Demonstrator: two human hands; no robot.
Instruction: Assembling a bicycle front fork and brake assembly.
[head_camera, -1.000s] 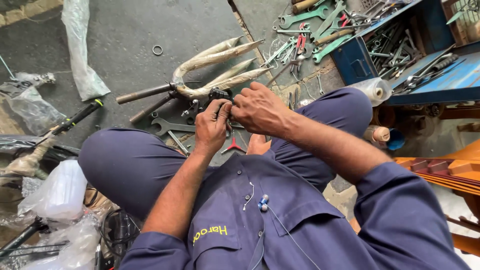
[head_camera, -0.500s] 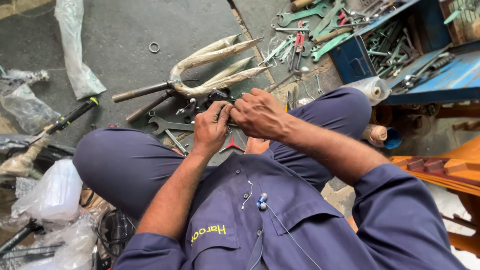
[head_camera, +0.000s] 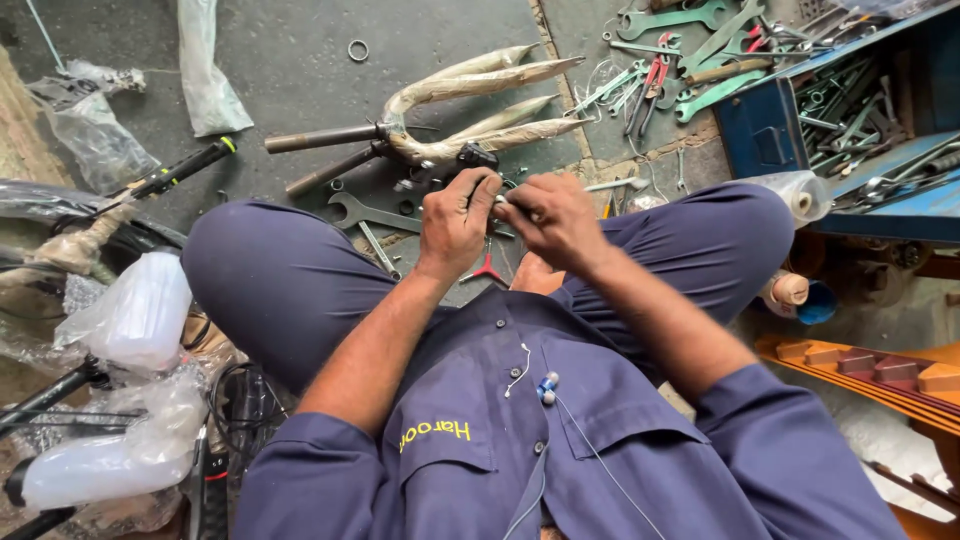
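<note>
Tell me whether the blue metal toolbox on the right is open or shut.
Open. The blue metal toolbox shows its inside uncovered, with loose steel wrenches lying piled in it.

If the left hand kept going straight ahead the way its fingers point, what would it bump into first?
Probably the small black part just beyond the left hand, then the wrapped bicycle fork on the floor. Depth is hard to judge from above, so the hand may pass over them.
</note>
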